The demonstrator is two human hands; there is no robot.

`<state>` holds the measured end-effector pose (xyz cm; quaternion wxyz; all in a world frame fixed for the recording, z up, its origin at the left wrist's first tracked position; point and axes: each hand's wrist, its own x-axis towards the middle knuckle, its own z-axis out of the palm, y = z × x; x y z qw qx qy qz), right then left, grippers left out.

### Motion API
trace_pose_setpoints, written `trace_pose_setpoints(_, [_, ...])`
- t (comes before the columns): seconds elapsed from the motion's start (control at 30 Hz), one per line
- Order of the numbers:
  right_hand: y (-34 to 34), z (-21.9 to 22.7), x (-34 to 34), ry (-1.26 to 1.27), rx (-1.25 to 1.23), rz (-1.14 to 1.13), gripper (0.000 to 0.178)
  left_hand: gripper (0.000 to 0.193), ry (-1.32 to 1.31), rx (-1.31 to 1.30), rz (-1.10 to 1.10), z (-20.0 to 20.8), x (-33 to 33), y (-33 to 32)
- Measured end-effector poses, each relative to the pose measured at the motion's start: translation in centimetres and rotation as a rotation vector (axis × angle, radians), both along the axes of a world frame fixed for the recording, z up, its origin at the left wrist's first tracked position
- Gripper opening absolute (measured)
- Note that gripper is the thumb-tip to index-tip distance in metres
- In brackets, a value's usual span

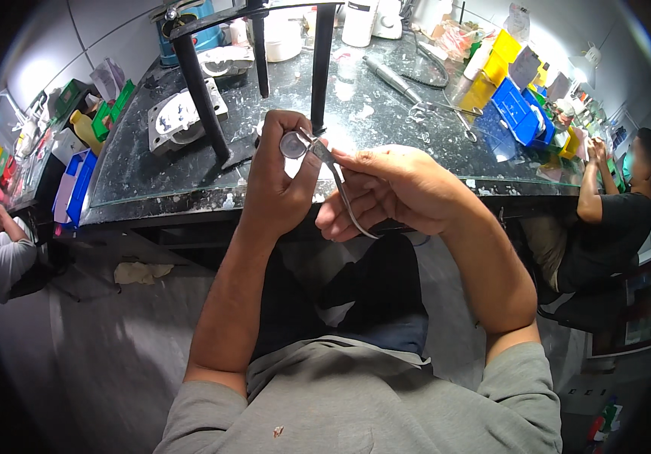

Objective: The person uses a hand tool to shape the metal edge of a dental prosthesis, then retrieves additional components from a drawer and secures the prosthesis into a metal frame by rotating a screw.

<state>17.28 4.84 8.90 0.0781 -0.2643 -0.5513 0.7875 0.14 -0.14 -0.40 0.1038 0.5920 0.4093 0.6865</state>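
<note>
My left hand (285, 181) is closed around a small round thing with a grey, glassy-looking face (293, 144). Its exact kind does not show. Metal pliers (343, 185) rest in my right hand (409, 185), the thumb pressing near the joint and one curved handle running down past the loosely curled fingers. The jaws meet my left hand beside the round thing; what lies between them is too small to make out. Both hands are raised just in front of the edge of a dark, speckled workbench (386, 98).
A black-legged stand (200, 98) rises behind my left hand. Metal-looking mould blocks (187, 117) sit to its left. A rotary handpiece (392, 78) and a wire tool (458, 113) lie farther right, by blue bins (521, 112). Co-workers sit at left (7, 257) and right (613, 212).
</note>
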Motion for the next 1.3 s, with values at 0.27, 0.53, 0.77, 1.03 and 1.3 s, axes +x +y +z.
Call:
trace_pose_setpoints(0.27, [1.2, -1.3, 0.1, -0.075, 0.295, 0.041, 0.040, 0.024, 0.026, -0.021, 0.008, -0.1, -0.1, 0.0])
trace_pose_setpoints(0.53, [0.5, -0.3, 0.6, -0.036, 0.123, -0.032, 0.041, 0.024, 0.070, -0.038, 0.046, 0.2, 0.0, -0.2])
trace_pose_setpoints(0.77, [1.8, -1.3, 0.6, -0.031, 0.180, 0.052, 0.039, 0.024, 0.056, -0.083, 0.015, 0.3, 0.0, -0.3])
trace_pose_setpoints(1.03, [-0.1, -2.5, 0.2, 0.032, 0.292, -0.039, 0.040, 0.020, 0.003, -0.049, 0.047, 0.6, 0.7, 0.2])
trace_pose_setpoints(1.3, [-1.5, -2.7, -0.9, 0.150, -0.024, -0.146, 0.041, 0.019, -0.052, 0.015, 0.073, 0.0, 0.2, 0.2])
